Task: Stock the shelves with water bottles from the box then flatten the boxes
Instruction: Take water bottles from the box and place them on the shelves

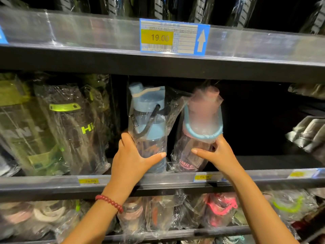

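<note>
- On the middle shelf (263,162), at about twelve o'clock from the person, two bagged water bottles stand side by side: the blue-lidded bottle (149,124) at eleven o'clock and the pink bottle (200,131) with its blue carry loop at one o'clock.
- Left hand (130,159) has its grip clamped round the lower body of the blue-lidded bottle, thumb across the front; right hand (218,154) pinches the pink bottle, thumb in front and fingers behind.
- Slippery plastic bags could likely let either bottle slide through the fingers; the pink bottle looks blurred and tilted, so it may tip toward three o'clock if released early.
- Both bottles stand just behind the shelf's front rail (158,180); a nudge toward six o'clock could drop one over the edge onto the lower shelf stock (219,208).
- Overhead, the upper shelf lip with the price tag (174,37) sits close above the caps, leaving little room to lift.
- Toward nine o'clock the dark green-printed bottles (70,127) crowd the blue one; toward three o'clock the shelf is dark and open, the best room for sliding.
- No box shows in view.
</note>
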A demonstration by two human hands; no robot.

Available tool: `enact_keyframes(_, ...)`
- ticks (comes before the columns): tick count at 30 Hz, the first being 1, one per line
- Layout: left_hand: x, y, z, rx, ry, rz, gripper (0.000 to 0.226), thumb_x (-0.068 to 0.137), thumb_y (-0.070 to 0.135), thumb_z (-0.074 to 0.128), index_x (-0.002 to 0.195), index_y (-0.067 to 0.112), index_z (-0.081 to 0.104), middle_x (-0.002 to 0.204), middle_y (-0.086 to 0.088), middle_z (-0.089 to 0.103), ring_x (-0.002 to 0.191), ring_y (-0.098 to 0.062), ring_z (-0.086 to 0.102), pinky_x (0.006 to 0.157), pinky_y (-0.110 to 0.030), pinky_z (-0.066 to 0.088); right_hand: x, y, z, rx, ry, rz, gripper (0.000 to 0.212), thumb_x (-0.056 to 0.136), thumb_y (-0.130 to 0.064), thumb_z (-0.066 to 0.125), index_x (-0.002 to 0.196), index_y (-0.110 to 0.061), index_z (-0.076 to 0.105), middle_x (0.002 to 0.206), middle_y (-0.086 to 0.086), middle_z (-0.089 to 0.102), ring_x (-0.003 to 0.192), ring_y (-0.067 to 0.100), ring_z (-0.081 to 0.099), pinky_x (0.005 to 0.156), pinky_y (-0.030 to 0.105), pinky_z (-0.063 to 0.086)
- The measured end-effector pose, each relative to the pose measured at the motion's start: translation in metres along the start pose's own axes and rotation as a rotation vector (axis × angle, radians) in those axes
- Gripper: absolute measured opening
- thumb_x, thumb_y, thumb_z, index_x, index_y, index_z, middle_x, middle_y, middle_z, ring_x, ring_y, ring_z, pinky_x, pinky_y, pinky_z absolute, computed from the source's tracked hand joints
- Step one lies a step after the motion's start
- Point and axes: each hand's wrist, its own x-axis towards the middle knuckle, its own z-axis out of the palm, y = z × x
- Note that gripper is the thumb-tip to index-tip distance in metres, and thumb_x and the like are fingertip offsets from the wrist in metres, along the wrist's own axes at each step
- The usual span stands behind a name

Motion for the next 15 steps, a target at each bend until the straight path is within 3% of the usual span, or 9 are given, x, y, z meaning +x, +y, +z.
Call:
enact_keyframes(2,-0.001,0.002,-0.002,-0.072,-0.077,-0.002,0.090,0.044,0.075,0.066,0.107,0.022,0.028,0.111,0.001,0.046,0.089,-0.021,0.056,0.068,-0.040,0.052,-0.001,0.000,-0.005,0.009,-0.011,-0.016,0.067,0.072,-0.017,0.080,0.128,-0.027,0.045,0.122,-0.018,0.054,0.107,-0.013,0.053,0.090,0.010,0.045)
enact_keyframes(5,-0.001,-0.002,-0.007,-0.118,-0.183,-0.008,0.098,0.039,0.078,0.062,0.112,0.023,0.028,0.120,0.001,0.047,0.098,-0.019,0.055,0.069,-0.029,0.048,-0.004,0.001,-0.009,0.046,-0.022,-0.028,0.066,0.078,-0.003,0.073,0.126,-0.033,0.039,0.121,-0.022,0.050,0.102,-0.019,0.053,0.087,0.008,0.046)
enact_keyframes(9,0.010,-0.015,-0.012,-0.200,-0.269,-0.021,0.130,0.032,0.084,0.072,0.141,0.025,0.031,0.136,0.010,0.050,0.120,-0.012,0.052,0.099,-0.037,0.046,-0.009,0.005,-0.008,0.075,-0.059,-0.031,0.070,0.078,0.000,0.071,0.129,-0.032,0.035,0.127,-0.018,0.046,0.104,-0.021,0.051,0.084,0.003,0.043)
enact_keyframes(13,0.016,-0.016,-0.006,-0.239,-0.230,0.026,0.097,0.038,0.074,0.078,0.121,0.032,0.051,0.108,0.012,0.068,0.101,-0.003,0.062,0.088,-0.030,0.052,-0.010,0.003,-0.001,0.055,-0.051,-0.001,0.089,0.067,-0.023,0.086,0.138,-0.026,0.033,0.132,-0.014,0.049,0.112,-0.011,0.052,0.093,0.012,0.043)
enact_keyframes(15,0.019,-0.017,-0.001,-0.234,-0.219,0.074,0.082,0.044,0.072,0.079,0.111,0.031,0.059,0.102,0.005,0.069,0.099,-0.011,0.064,0.084,-0.033,0.054,-0.011,0.000,0.006,0.017,0.003,-0.004,0.088,0.067,-0.020,0.086,0.136,-0.025,0.033,0.123,-0.021,0.045,0.099,-0.021,0.050,0.084,-0.001,0.037)
